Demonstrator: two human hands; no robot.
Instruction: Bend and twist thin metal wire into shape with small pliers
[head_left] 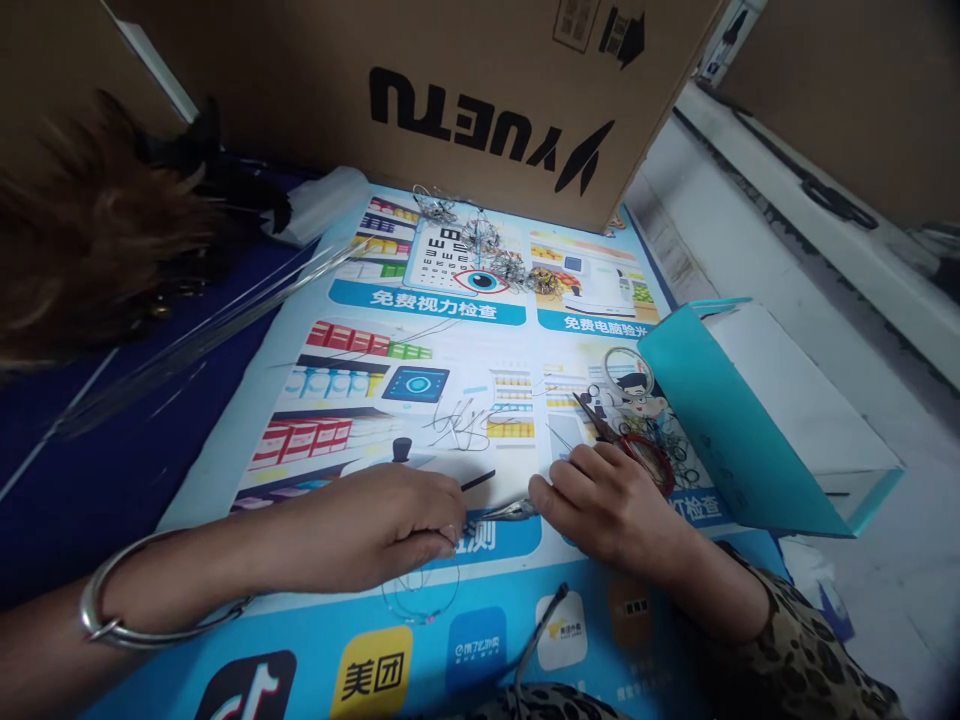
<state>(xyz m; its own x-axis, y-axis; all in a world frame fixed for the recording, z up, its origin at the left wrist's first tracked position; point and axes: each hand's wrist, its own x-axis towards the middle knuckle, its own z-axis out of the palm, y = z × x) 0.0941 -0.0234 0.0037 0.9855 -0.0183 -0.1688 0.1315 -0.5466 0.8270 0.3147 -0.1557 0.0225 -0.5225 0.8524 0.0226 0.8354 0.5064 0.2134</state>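
My left hand [405, 525] is closed at the centre, fingertips pinched on thin wire, most of it hidden. Facing it from the right, my right hand [600, 495] is wrapped round metal pliers [514, 511], whose tips point at my left fingertips. A thin wire loop [427, 598] with a small pink bead lies below my left hand. Scissors with red handles [649, 455] rest just beyond my right hand, beside a pile of small wire rings [679, 440]. Several loose bent wires [465, 422] lie on the printed sheet [450, 365] above my hands.
A large cardboard box [480, 130] stands at the back, with tangled wire clusters [484, 235] before it. At right sits an open teal box [750, 430]. Long clear strands [247, 300] cross the left side near a brown furry object [97, 230].
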